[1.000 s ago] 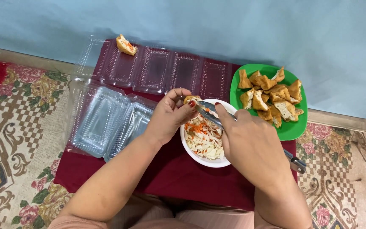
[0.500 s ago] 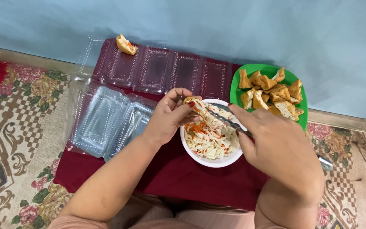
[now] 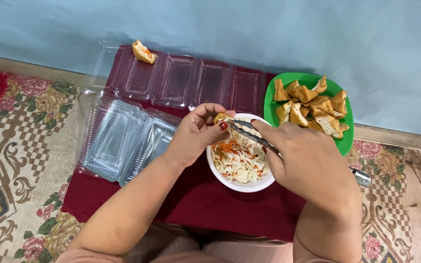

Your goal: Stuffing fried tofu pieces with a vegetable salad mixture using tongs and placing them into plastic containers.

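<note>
I've got the left hand over the far-left rim of the white bowl, fingers pinched narrow around 1 small piece of fried tofu, held just above the bowl's edge. The right hand is closed around metal tongs; their tips sit at the tofu piece, over the shredded cabbage and carrot filling in the bowl. The tong handle pokes out past the right wrist.

To my eye that tofu piece is light and spongy, with a thin fried skin that could tear or crush, so a gentle pinch on its 2 flat sides looks right. The filling looks loose and damp; strands may slip off the tong tips.

Just right of the bowl, touching or nearly so, sits a green plate piled with more fried tofu wedges. Along the far side of the maroon cloth lies a row of clear plastic containers, 1 stuffed tofu piece in the leftmost. More clear containers are stacked left of the bowl. Patterned carpet spreads around.
</note>
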